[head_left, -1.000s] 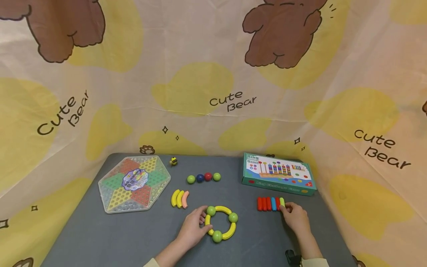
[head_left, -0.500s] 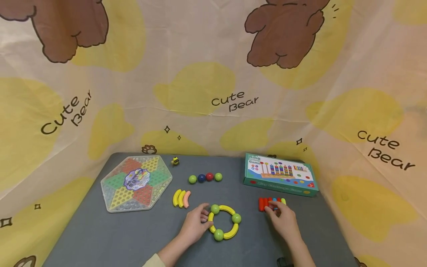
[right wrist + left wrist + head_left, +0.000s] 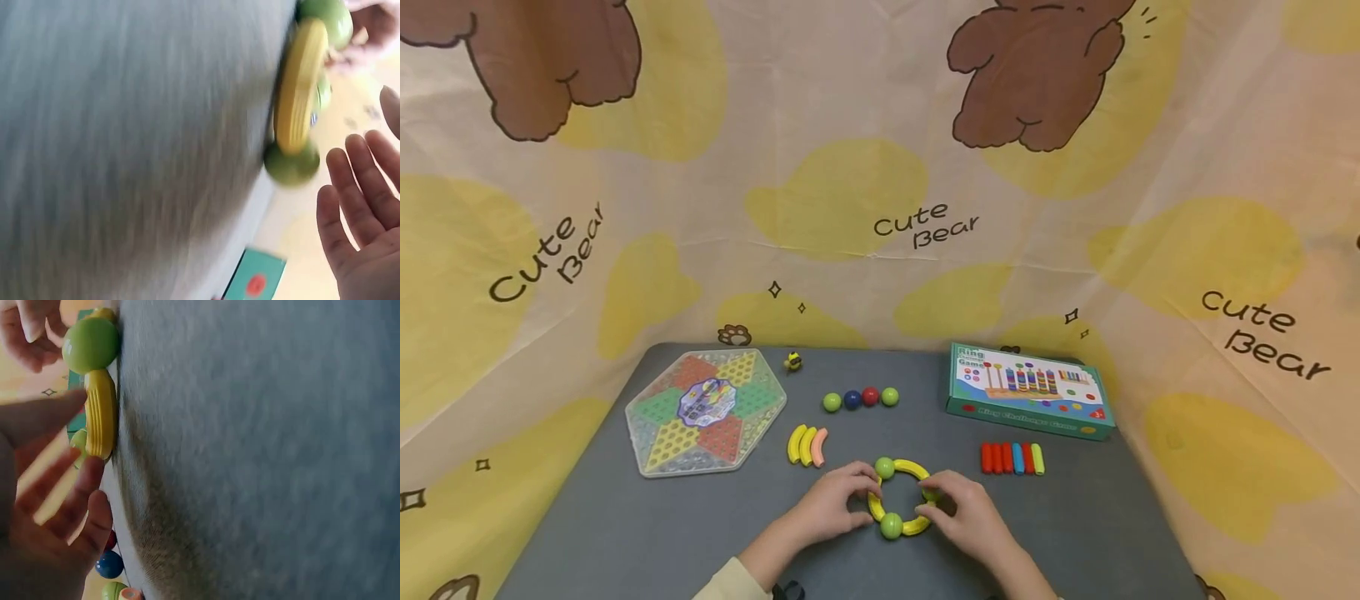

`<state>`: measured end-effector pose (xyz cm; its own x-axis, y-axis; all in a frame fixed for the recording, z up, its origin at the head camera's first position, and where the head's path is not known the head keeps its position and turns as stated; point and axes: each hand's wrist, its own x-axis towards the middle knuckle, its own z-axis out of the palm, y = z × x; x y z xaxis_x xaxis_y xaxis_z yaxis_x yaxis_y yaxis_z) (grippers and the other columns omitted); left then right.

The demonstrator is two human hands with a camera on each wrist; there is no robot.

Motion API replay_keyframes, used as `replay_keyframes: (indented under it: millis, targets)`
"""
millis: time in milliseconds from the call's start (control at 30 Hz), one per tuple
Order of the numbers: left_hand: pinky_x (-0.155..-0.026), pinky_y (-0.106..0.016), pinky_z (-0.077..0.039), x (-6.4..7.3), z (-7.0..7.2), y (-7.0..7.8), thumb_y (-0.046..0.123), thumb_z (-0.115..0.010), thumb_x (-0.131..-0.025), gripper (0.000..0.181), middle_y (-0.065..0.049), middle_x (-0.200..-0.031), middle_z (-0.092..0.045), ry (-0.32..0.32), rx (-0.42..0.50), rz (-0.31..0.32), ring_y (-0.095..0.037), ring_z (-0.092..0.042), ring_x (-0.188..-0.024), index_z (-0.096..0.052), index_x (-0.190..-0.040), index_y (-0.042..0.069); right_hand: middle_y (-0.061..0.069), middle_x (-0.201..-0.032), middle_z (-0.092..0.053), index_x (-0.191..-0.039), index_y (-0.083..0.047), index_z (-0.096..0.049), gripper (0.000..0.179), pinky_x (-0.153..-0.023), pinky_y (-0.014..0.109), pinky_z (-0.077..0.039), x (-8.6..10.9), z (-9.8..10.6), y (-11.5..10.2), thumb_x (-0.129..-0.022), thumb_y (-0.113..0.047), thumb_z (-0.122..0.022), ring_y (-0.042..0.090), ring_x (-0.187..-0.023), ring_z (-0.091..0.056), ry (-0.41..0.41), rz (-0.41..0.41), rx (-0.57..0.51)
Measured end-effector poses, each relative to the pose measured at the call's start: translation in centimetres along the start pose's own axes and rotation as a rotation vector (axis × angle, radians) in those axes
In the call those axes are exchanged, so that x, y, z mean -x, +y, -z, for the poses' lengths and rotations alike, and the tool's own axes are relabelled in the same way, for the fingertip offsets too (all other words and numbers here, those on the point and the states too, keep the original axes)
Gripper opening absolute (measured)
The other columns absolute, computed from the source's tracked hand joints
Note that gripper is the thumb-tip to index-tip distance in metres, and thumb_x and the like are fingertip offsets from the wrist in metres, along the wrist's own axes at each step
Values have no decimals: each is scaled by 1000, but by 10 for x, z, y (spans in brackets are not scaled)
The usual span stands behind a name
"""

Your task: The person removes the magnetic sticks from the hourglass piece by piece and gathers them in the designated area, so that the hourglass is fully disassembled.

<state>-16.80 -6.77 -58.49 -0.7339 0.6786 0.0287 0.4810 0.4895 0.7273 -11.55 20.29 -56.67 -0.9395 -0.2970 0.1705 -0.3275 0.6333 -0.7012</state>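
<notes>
A ring of yellow curved rods (image 3: 912,469) joined by green balls (image 3: 891,526) lies on the grey table. At its left side is my left hand (image 3: 837,502), with bent, spread fingers. In the left wrist view, its thumb and fingertips lie right at the two ends of one ribbed yellow rod (image 3: 100,414). My right hand (image 3: 967,515) is over the ring's right side, overlapping a green ball there in the head view. The right wrist view shows that hand's fingers (image 3: 369,187) extended and apart from the yellow rod (image 3: 301,84), with nothing between them.
Red, blue and lime short rods (image 3: 1008,458) lie in a row to the right, before a Ring Challenge Game box (image 3: 1030,392). Loose balls (image 3: 870,396) line up behind the ring. Yellow and pink curved rods (image 3: 806,446), a hexagonal board (image 3: 707,414) and a bee figure (image 3: 793,362) are left.
My right hand has let go of the lime rod at the row's right end and moved left to the ring. The left hand has stayed beside the ring.
</notes>
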Motion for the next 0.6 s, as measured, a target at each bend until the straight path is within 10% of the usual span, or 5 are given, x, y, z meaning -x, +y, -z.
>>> replay_keyframes:
  millis: [167,600]
  targets:
    - [-90,-27,-53,-5,3,0,23,-83,-84,26,12,-120,-65,-124,-127,-81,-5,-61,-106,-76,-110,25,-7,-103,-72,-110,-19,-74,30,-83,32,-53,-7,-15,-8,-87,-38,-79,12,-91,-65,-138,80,109]
    - [-89,-24,-51,-17,3,1,24,-79,-88,13,13,-111,-65,-165,-198,-145,-1,-59,-99,-79,-102,25,-20,-82,-65,-95,-28,-74,27,-76,32,-32,-14,-27,-18,-83,-52,-79,-2,-71,-49,-237,147,395]
